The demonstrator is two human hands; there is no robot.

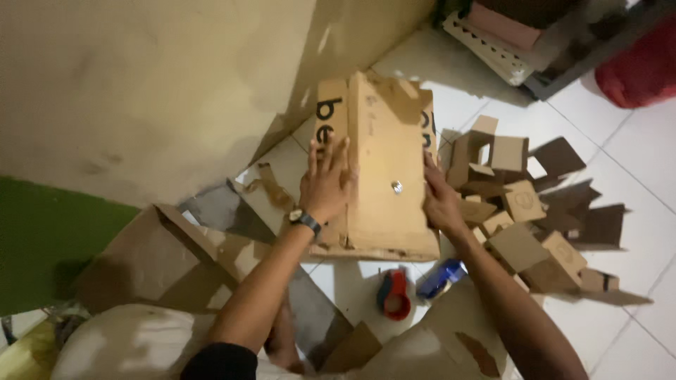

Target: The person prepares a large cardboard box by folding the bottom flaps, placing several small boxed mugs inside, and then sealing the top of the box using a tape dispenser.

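Note:
A large brown cardboard box (386,162) lies on the white tiled floor, its long side running away from me. My left hand (325,181), with a dark watch on the wrist, presses flat on the box's left flap. My right hand (440,200) grips the box's right edge. A small shiny round spot (396,186) shows on the top panel between my hands.
A pile of small cardboard boxes (517,211) lies to the right. A red tape dispenser (396,295) and a blue object (440,278) sit on the floor near me. Flattened cardboard (162,260) lies at left by the wall. A red bag (641,70) is at far right.

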